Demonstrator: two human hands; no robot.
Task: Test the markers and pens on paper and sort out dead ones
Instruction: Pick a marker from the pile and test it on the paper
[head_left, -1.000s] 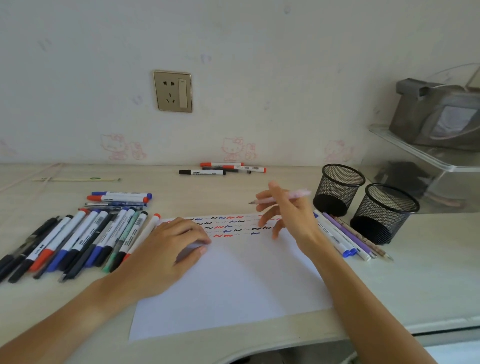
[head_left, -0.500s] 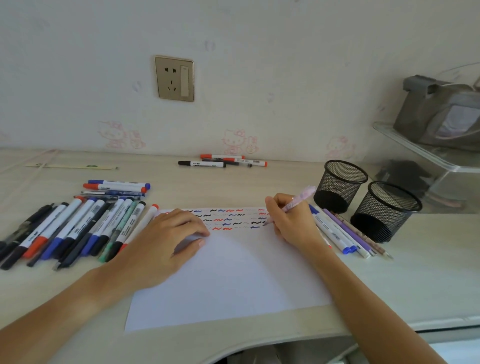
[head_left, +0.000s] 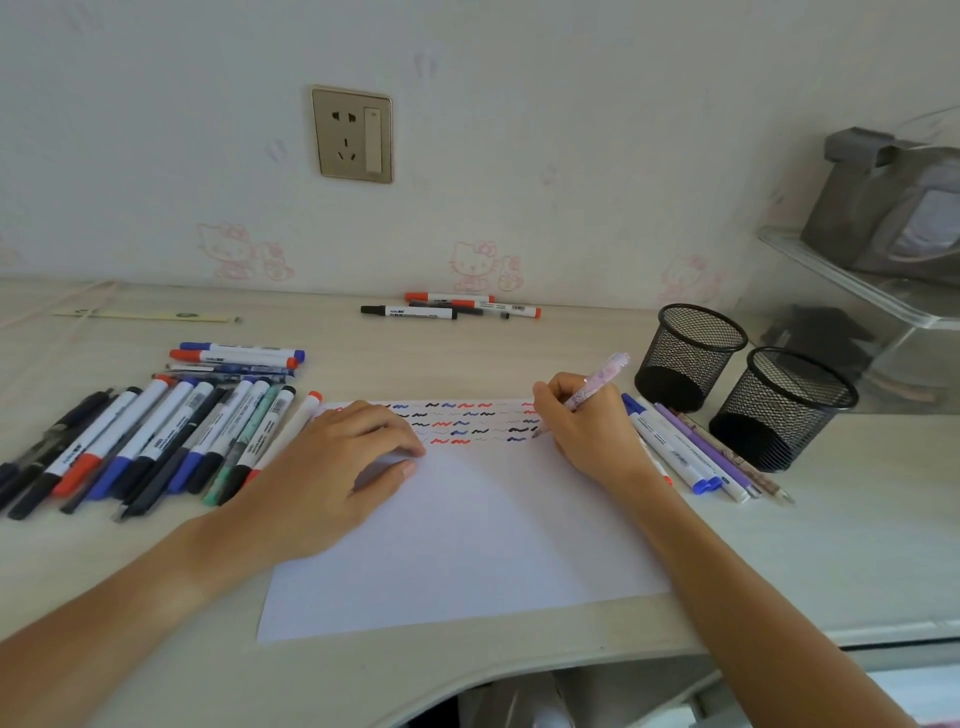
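Right hand (head_left: 587, 431) is pinching a pink pen (head_left: 597, 382) in a normal writing grip, tip down on the paper (head_left: 467, 530) right at the end of the squiggle rows (head_left: 457, 421) near the top edge. Those rows are a mix of red, blue and black wavy marks. Left hand (head_left: 332, 467) lies flat on the paper with fingers relaxed and loosely together, holding nothing, just pressing the sheet onto the tabletop (head_left: 857, 545).

Left of the paper there's a big row of markers (head_left: 150, 441) lying side by side, caps in red, blue, black and green, with a few more markers (head_left: 236, 356) stacked crosswise just behind them. Another small bunch (head_left: 452, 306) sits far back by the wall, well apart from the rest. On the right, just beside the writing hand, is a small group of pens (head_left: 696, 452), blue, purple and a couple of pale ones, lying between the paper and two black mesh cups (head_left: 691, 353). The cups stand upright next to each other; can't tell if anything's in them.

Wall has an outlet (head_left: 351, 135) and faint pink cat stickers (head_left: 483, 265). Clear shelf (head_left: 857, 280) on the far right with a grey bag (head_left: 898, 208) on it.
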